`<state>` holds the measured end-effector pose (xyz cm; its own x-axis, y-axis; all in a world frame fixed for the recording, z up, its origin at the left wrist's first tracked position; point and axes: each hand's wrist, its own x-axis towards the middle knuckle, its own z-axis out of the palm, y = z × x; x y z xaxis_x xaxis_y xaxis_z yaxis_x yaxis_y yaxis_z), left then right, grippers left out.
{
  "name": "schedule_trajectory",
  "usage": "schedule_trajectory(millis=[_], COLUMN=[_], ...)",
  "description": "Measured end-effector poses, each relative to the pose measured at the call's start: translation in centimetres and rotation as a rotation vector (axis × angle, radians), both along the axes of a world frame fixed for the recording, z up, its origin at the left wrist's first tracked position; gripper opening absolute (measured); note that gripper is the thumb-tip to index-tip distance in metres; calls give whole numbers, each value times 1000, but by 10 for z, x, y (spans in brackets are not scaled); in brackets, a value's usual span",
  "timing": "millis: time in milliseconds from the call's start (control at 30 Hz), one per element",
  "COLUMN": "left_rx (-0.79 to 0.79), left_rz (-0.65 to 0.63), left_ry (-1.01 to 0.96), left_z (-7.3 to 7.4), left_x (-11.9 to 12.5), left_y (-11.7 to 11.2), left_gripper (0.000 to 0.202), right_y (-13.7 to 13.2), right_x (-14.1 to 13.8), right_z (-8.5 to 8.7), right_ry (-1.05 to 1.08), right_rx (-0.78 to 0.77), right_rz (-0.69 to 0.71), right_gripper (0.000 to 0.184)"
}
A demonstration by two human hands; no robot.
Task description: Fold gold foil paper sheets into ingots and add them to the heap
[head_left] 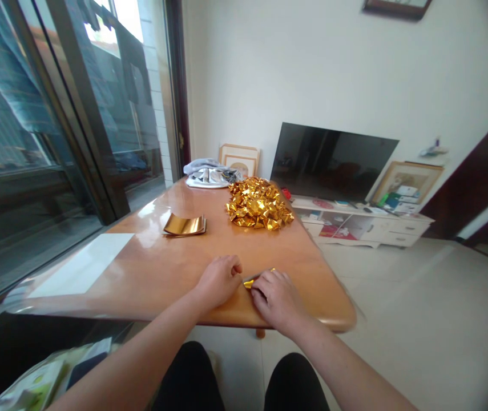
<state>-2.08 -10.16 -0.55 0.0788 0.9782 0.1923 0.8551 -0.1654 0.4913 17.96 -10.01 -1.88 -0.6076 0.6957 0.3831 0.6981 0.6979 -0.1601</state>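
A piece of folded gold foil paper (pixel 249 283) lies at the table's near edge. My right hand (pixel 278 294) bends over it, fingers closed on the foil and covering most of it. Just left of the foil, my left hand (pixel 220 279) rests on the table with its fingers curled in; whether anything is inside them is hidden. Farther off to the left sits a stack of flat gold foil sheets (pixel 184 225), slightly curled at the sides. A big heap of folded gold foil pieces (pixel 259 204) spreads along the right side of the table.
The wooden table (pixel 158 274) has rounded corners and a white sheet (pixel 85 265) on its left. A bundle of cloth or bags (pixel 209 173) lies at the far end. Beyond stand a television (pixel 333 162) and a low white cabinet (pixel 363 225). Glass doors (pixel 111 103) line the left.
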Motion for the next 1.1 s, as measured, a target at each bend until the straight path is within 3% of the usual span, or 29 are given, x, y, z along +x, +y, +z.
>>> schedule_trajectory(millis=[200,633,833,1100], left_rx=[114,-2,1,4], left_rz=[-179,-64,-15,27], left_ry=[103,89,85,127], left_z=[-3,3,-3,-6], left_x=[1,4,7,10], left_y=[-15,-16,-13,-10], left_gripper=[20,18,17,19], right_y=[4,14,17,21], right_x=[0,2,1,-1], right_z=[-4,2,-5,-4], right_ry=[41,193,206,154], right_rx=[-49,-227,-239,-251], right_rz=[4,-69,-149,-201], right_gripper=[16,14,16,18])
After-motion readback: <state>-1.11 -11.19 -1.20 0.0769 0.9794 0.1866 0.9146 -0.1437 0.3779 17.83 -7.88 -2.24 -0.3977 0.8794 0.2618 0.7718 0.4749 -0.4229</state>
